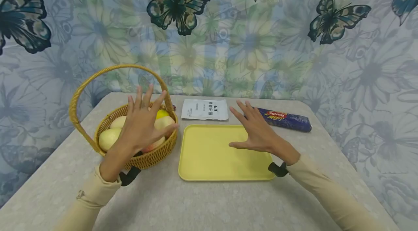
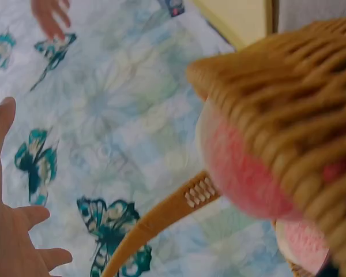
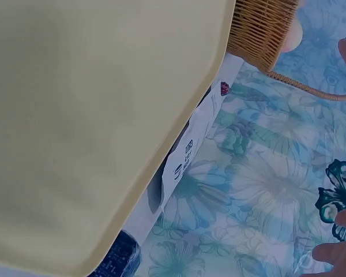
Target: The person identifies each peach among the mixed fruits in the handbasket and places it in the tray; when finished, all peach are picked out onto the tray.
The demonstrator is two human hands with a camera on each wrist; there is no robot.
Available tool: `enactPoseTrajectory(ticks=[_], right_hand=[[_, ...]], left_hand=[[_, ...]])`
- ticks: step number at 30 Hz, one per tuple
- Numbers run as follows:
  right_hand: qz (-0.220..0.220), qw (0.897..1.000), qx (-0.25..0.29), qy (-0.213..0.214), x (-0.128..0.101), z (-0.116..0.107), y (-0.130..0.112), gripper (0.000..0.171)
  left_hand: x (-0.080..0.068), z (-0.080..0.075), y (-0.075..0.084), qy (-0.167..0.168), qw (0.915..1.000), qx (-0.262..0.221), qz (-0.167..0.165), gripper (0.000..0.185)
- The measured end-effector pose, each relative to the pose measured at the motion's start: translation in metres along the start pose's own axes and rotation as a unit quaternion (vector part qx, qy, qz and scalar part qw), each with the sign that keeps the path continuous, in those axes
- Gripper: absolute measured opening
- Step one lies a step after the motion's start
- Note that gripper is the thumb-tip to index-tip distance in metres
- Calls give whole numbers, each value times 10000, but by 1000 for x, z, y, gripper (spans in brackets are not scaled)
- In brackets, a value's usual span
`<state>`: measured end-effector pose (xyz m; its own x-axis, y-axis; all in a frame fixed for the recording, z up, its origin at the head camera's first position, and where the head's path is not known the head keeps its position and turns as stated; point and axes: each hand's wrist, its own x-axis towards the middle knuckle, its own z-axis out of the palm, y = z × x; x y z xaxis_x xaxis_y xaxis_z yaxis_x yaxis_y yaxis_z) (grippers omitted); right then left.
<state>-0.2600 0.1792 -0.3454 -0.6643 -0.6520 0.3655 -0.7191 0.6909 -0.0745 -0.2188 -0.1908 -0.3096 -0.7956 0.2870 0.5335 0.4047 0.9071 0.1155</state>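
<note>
The speckled grey worktop [image 1: 209, 202] carries everything in front of me, set against a draped curtain printed with pale flowers and teal butterflies [image 1: 228, 31]. Largest on it is the flat, smooth yellow plastic tray with rounded corners [image 1: 209, 155], lying bare near the middle toward the front edge; my right hand [image 1: 256, 131] hovers just above its far right part, palm down, fingers straight and spread, its grip wide and holding nothing. To the left of the tray, just beside it, stands the round woven wicker basket with a tall arched handle [image 1: 156, 155], its ribbed weave rough in the left wrist view. My left hand [image 1: 142, 124] hangs over the basket's opening, fingers fanned and straight, grip wide and empty, above the round fruit inside: pale yellow-green fruit [image 1: 109, 138] and a brighter yellow one [image 1: 162, 114], while a pinkish-red fruit [image 2: 242, 173] shows through the weave. I judge the basket's deep walls keep that fruit from rolling. Toward the far edge lie a flat white printed sachet [image 1: 205, 109] and, right of it, a long dark blue crinkled packet [image 1: 287, 120].
</note>
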Motion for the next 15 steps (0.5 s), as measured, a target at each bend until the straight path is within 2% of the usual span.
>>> enactPoseTrajectory(ticks=[3, 6, 8, 11, 13, 15], right_hand=[[-52, 9998, 179, -11, 3, 3, -2, 106], [-135, 9993, 335, -21, 8, 5, -3, 107], [-224, 9987, 448, -2, 12, 7, -4, 106], [-330, 9969, 717, -18, 18, 8, -7, 104], [-322, 9945, 996, -65, 22, 8, -9, 102], [-266, 9910, 1301, -153, 27, 9, -12, 100]], left_hand=[[-1, -14, -8, 352, 9990, -85, -245, 94], [-3, -30, -17, 994, 9941, -76, -422, 92], [-4, -41, -24, 1561, 9865, -44, -501, 87], [-6, -56, -37, 2306, 9703, 89, -731, 76], [-8, -64, -47, 2591, 9602, 25, -1047, 70], [-11, -71, -56, 2695, 9511, -97, -1506, 66]])
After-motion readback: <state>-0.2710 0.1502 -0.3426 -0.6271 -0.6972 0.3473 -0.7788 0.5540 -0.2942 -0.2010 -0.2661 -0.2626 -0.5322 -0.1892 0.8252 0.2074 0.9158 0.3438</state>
